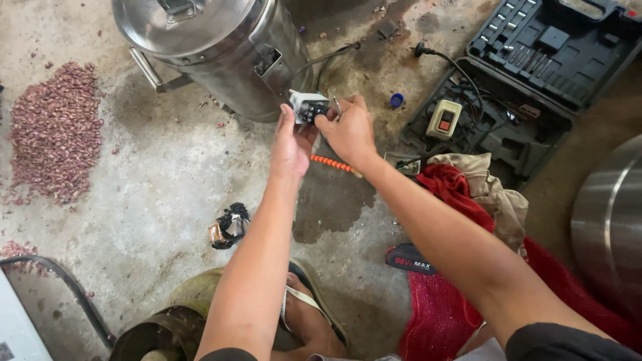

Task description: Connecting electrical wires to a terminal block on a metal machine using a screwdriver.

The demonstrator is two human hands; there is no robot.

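Both hands meet over a stained concrete floor (167, 187), holding a small white switch box (306, 105) with a dark face between them. The left hand (292, 144) cups the box from below and behind, its fingers closed around the casing; the right hand (349, 132) pinches the box at its right edge, thumb and fingertips pressed together on it. The box hangs just in front of a large stainless steel drum (214, 47) lying tilted on the floor, and thin black wires (328, 60) run from the drum's side toward the box. Under the hands lies a screwdriver with an orange ribbed handle (332, 163). To the right, an open black tool case (528, 73) holds a beige switch with a red button (444, 119); beside it are a crumpled tan rag (491, 190) and a red cloth (455, 294). A blue cap (396, 100) sits near the case. A heap of reddish beans (57, 130) spreads at the far left, well apart from the hands. A sandalled foot (307, 314) shows below
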